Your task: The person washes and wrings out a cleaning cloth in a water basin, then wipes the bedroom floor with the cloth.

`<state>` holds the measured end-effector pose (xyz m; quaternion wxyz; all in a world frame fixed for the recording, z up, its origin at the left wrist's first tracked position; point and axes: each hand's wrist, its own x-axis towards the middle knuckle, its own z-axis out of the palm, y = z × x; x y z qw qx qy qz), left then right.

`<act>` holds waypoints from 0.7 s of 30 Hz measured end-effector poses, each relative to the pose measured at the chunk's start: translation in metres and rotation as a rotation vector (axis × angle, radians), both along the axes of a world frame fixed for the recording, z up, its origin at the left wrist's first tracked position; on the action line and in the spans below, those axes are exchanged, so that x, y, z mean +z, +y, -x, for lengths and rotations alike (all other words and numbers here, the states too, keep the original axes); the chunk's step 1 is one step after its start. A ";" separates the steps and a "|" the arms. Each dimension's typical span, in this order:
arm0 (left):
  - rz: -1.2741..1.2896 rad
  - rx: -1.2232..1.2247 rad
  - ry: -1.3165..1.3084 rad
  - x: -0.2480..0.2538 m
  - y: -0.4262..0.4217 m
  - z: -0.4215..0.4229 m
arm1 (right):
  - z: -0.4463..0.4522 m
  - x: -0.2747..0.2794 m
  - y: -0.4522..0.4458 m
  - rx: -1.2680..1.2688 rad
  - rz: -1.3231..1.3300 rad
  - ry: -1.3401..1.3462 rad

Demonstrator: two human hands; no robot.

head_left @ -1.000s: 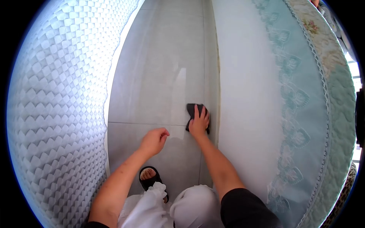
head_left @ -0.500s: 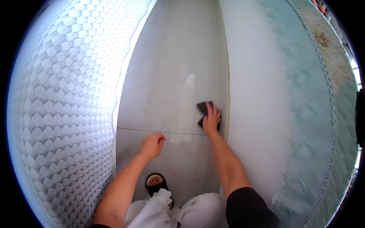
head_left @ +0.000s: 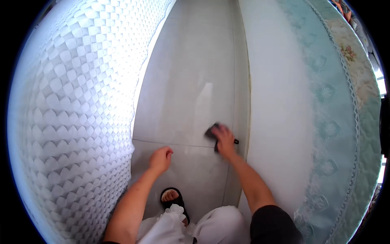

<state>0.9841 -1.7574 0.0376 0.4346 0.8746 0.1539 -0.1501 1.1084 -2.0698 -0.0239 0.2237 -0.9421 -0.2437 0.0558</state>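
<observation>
My right hand (head_left: 225,143) presses down on a black cloth (head_left: 211,132) on the grey tile floor (head_left: 191,81), close to the right wall. Dark edges of the bunched cloth stick out on both sides of the fingers, and motion blurs them. My left hand (head_left: 161,159) hovers over the floor to the left, its fingers curled in and nothing visible in them.
A white quilted, scalloped cover (head_left: 77,122) hangs along the left side. On the right runs a white surface (head_left: 276,101) beside a pale green embroidered bedspread (head_left: 329,130). My foot in a black slipper (head_left: 180,200) is below my left hand.
My right hand has slid the black cloth slightly toward me and away from the right wall. The left hand stays curled, almost in place. The view has shifted a little.
</observation>
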 end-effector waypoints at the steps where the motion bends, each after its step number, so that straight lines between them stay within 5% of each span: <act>1: 0.012 0.003 -0.011 0.000 -0.001 0.005 | -0.028 -0.002 0.017 -0.167 0.003 -0.025; 4: 0.027 -0.001 -0.026 -0.006 -0.001 0.014 | -0.047 -0.008 0.071 -0.348 0.014 -0.027; 9: 0.048 -0.035 0.047 -0.002 -0.018 0.004 | 0.095 0.006 0.047 0.505 0.020 0.091; 13: 0.016 -0.129 -0.065 0.013 -0.037 -0.002 | 0.039 0.012 0.036 0.991 0.133 -0.043; 18: 0.010 -0.176 -0.093 0.023 -0.052 -0.003 | -0.041 0.013 0.013 0.066 0.085 0.015; 21: -0.018 -0.164 -0.053 0.025 -0.054 -0.004 | 0.005 0.008 -0.022 -0.165 0.057 0.138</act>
